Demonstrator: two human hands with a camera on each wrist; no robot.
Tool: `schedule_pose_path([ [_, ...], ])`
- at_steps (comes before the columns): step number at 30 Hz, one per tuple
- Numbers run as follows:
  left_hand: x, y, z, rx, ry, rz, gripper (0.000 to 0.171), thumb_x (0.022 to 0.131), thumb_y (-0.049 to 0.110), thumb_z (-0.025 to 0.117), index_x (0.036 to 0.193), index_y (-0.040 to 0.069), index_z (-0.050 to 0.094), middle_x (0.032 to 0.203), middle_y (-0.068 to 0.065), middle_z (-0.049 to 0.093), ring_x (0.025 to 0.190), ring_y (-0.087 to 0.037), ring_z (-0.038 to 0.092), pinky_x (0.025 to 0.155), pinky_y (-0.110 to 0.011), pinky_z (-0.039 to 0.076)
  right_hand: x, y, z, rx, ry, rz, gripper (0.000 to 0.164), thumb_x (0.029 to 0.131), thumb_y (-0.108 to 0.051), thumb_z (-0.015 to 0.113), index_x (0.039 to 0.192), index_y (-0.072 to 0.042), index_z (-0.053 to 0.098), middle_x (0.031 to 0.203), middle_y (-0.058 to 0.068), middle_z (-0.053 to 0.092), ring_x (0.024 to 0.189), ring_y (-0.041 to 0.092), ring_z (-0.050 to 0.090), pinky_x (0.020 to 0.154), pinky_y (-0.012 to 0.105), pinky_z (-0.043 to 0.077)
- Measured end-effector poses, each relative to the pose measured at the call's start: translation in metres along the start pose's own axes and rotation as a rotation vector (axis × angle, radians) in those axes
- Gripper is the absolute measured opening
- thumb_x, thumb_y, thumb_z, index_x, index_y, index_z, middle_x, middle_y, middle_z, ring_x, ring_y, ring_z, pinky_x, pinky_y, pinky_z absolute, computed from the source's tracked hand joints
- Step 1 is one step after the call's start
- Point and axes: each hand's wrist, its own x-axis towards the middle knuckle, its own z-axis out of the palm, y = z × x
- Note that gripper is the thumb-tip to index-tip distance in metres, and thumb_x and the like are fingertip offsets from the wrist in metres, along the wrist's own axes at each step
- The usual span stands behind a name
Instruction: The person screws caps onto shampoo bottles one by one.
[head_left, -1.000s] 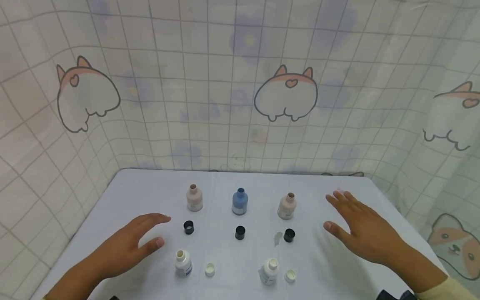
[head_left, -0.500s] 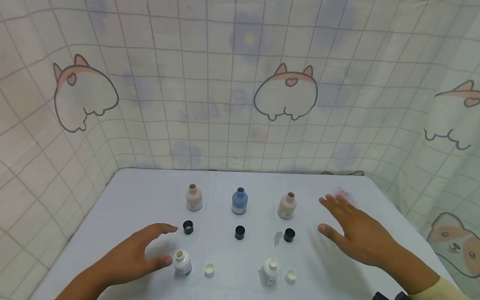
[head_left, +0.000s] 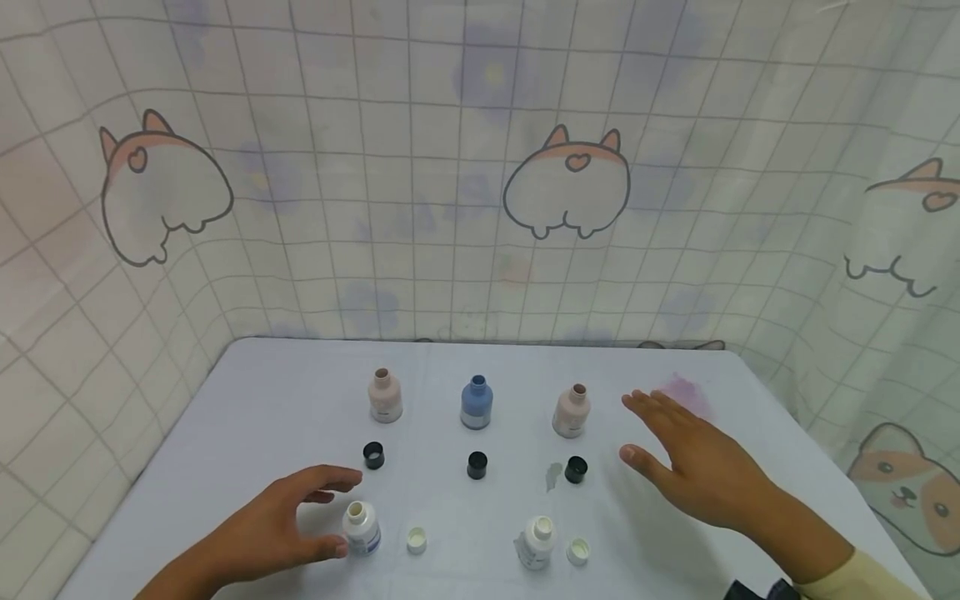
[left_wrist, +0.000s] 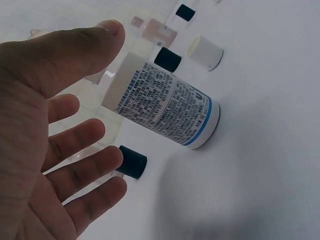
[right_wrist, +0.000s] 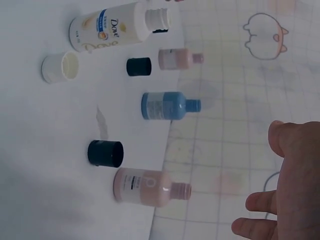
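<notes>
My left hand (head_left: 262, 529) reaches round the near side of an uncapped white bottle (head_left: 362, 533), thumb and fingers spread. In the left wrist view a gap shows between the fingers and this bottle, which bears dense small print and a blue stripe. A white cap (head_left: 416, 541) lies just right of it. To the right, my right hand (head_left: 708, 475) hovers over the table with straight fingers, holding nothing. Nearest it are a pink bottle (head_left: 572, 412) without a cap and a black cap (head_left: 576, 470). Another white bottle (head_left: 537, 546), labelled Dove (right_wrist: 107, 27), stands uncapped beside its white cap (head_left: 577, 551).
Along the back of the white table (head_left: 285, 392) stand an uncapped blue bottle (head_left: 477, 404) and a second pink bottle (head_left: 386, 398). Black caps (head_left: 477, 465) sit before them. A grey mark (head_left: 553, 476) and a pink stain (head_left: 686, 396) show on the cloth. A grid-patterned curtain (head_left: 420, 208) surrounds the table.
My left hand has moved right and down to the left white bottle, its fingers coming round it. The right hand has drifted slightly left. The bottles and caps stay put.
</notes>
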Motion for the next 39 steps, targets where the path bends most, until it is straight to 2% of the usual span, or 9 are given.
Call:
schedule_pose_path([
  [6, 0.003, -0.002, 0.003, -0.078, -0.043, -0.011, 0.066, 0.071, 0.047, 0.078, 0.128, 0.026, 0.051, 0.13, 0.006, 0.051, 0.111, -0.02, 0.055, 0.089, -0.034, 0.05, 0.002, -0.001, 0.002, 0.018, 0.005, 0.008, 0.065, 0.093, -0.058, 0.04, 0.144, -0.018, 0.037, 0.146, 0.003, 0.037, 0.134, 0.03, 0.03, 0.097, 0.058, 0.037],
  [15, 0.008, -0.005, 0.011, -0.08, -0.045, 0.056, 0.064, 0.073, 0.04, 0.079, 0.128, 0.022, 0.052, 0.127, 0.006, 0.054, 0.106, -0.012, 0.057, 0.091, -0.035, 0.049, 0.001, -0.001, 0.002, 0.041, 0.029, 0.006, 0.063, 0.094, -0.057, 0.041, 0.145, -0.021, 0.035, 0.146, 0.001, 0.037, 0.134, 0.029, 0.03, 0.097, 0.057, 0.037],
  [20, 0.011, -0.005, 0.015, -0.074, -0.067, 0.019, 0.061, 0.073, 0.045, 0.077, 0.125, 0.025, 0.053, 0.123, 0.011, 0.054, 0.104, -0.012, 0.058, 0.09, -0.037, 0.05, 0.0, -0.002, 0.003, 0.053, 0.031, 0.012, 0.062, 0.094, -0.057, 0.041, 0.145, -0.022, 0.035, 0.145, 0.001, 0.037, 0.133, 0.029, 0.031, 0.097, 0.057, 0.036],
  [23, 0.012, -0.008, 0.018, -0.071, -0.057, 0.038, 0.057, 0.074, 0.044, 0.077, 0.122, 0.026, 0.055, 0.118, 0.014, 0.056, 0.103, -0.011, 0.058, 0.089, -0.036, 0.05, 0.0, -0.003, 0.003, 0.058, 0.04, 0.008, 0.061, 0.094, -0.056, 0.042, 0.144, -0.021, 0.036, 0.145, 0.001, 0.038, 0.133, 0.029, 0.032, 0.098, 0.056, 0.036],
  [28, 0.013, -0.013, 0.022, -0.085, -0.036, 0.105, 0.05, 0.075, 0.039, 0.078, 0.119, 0.028, 0.056, 0.111, 0.015, 0.06, 0.101, -0.009, 0.059, 0.088, -0.033, 0.05, 0.002, -0.006, 0.004, 0.068, 0.036, 0.006, 0.061, 0.094, -0.057, 0.041, 0.144, -0.023, 0.036, 0.144, 0.001, 0.039, 0.132, 0.029, 0.033, 0.098, 0.056, 0.036],
  [39, 0.012, -0.014, 0.024, -0.105, -0.042, 0.095, 0.05, 0.076, 0.038, 0.077, 0.119, 0.026, 0.056, 0.11, 0.014, 0.06, 0.1, -0.008, 0.06, 0.087, -0.029, 0.05, 0.006, -0.014, 0.012, 0.13, 0.049, -0.005, 0.059, 0.092, -0.058, 0.043, 0.142, -0.028, 0.037, 0.139, -0.004, 0.043, 0.126, 0.021, 0.04, 0.097, 0.05, 0.04],
])
